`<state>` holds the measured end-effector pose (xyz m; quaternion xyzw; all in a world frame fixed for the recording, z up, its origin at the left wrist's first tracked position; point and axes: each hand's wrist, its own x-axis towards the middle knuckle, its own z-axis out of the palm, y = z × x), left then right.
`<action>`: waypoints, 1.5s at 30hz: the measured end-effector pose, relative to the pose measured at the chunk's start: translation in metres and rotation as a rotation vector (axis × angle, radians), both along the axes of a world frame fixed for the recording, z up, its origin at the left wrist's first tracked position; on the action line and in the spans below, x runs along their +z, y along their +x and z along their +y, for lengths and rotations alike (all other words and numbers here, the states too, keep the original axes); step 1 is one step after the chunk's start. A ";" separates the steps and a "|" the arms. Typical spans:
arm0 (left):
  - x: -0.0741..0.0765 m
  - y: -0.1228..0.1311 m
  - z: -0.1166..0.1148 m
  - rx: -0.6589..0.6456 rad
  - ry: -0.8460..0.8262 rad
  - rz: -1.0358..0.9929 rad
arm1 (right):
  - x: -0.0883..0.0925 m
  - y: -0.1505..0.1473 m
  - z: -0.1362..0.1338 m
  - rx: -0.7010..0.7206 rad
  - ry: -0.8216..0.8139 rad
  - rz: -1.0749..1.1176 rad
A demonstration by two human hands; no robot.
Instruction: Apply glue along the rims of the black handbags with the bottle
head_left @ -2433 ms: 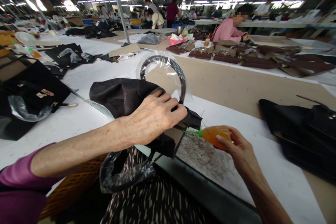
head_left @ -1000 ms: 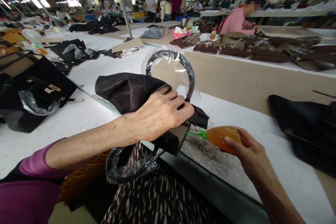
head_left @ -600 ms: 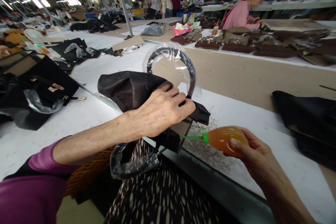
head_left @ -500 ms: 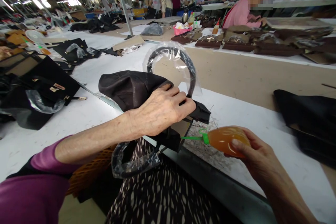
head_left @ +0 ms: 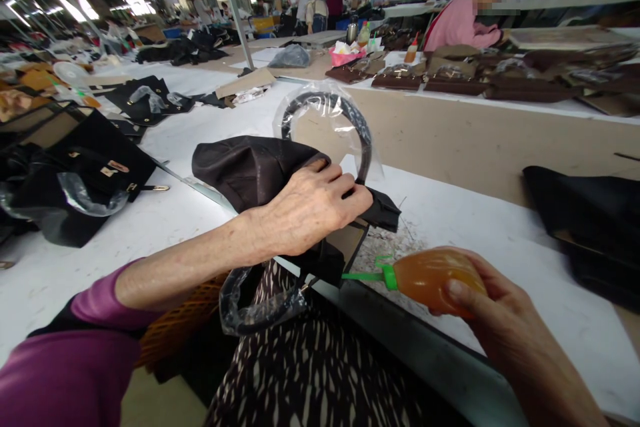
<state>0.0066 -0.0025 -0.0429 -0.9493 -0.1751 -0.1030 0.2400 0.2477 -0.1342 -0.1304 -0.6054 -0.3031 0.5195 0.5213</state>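
My left hand [head_left: 320, 207] is closed over the edge of a black handbag [head_left: 245, 170], which lies at the table's near edge. One plastic-wrapped bag handle [head_left: 364, 133] arches up behind the hand; another wrapped handle [head_left: 235, 310] hangs below, over my patterned clothing. In my right hand [head_left: 493, 287] is a squeeze bottle [head_left: 430, 275] of amber liquid, tilted sideways with its green nozzle [head_left: 363, 276] pointing left. The nozzle's tip meets the black flap under my left hand; whether it touches is unclear. My left fingertips are partly hidden behind the bag's edge.
Black handbags [head_left: 100, 167] stand on the left of the table. A dark bag piece [head_left: 590, 227] lies at the right. Brown bags [head_left: 455, 83] line the far side, near a person in pink [head_left: 460, 23]. An orange basket [head_left: 175, 320] sits below the table edge.
My right hand and the squeeze bottle have shifted slightly down, and the nozzle tip sits a little lower along the flap. My left hand keeps its hold on the handbag.
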 end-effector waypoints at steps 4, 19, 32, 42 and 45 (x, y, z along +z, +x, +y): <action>0.000 -0.002 -0.001 0.003 -0.002 -0.004 | 0.008 -0.009 -0.005 -0.028 -0.018 0.023; 0.002 -0.005 -0.004 0.023 -0.018 -0.018 | -0.010 -0.012 -0.009 -0.157 -0.018 0.132; 0.001 -0.002 -0.002 0.031 -0.021 -0.015 | -0.020 -0.004 -0.020 -0.047 0.025 0.060; 0.003 -0.003 -0.001 0.041 -0.023 -0.022 | -0.006 -0.006 -0.019 -0.187 0.008 -0.239; 0.003 -0.003 -0.001 0.041 -0.025 -0.021 | 0.001 -0.016 -0.018 -0.208 0.019 -0.282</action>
